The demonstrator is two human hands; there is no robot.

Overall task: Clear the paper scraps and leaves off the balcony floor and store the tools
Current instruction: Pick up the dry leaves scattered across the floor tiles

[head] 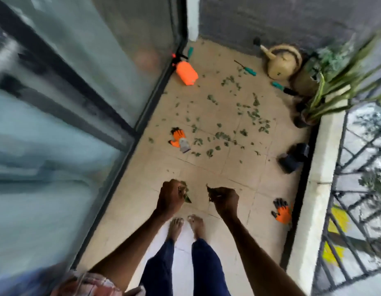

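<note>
Green leaves [222, 135] lay scattered over the tiled balcony floor [206, 169], mostly mid-floor ahead of the bare feet. Left hand [171, 194] was fisted round a leaf clump [187, 197]; right hand [224, 201] was likewise closed on a second clump [211, 193]. Orange spray bottle [186, 74] lay by the glass door. One orange glove [178, 139] lay left of the scatter, another glove [282, 211] beside the right wall. Green-handled tool [248, 70] lay near the watering can [281, 61].
</note>
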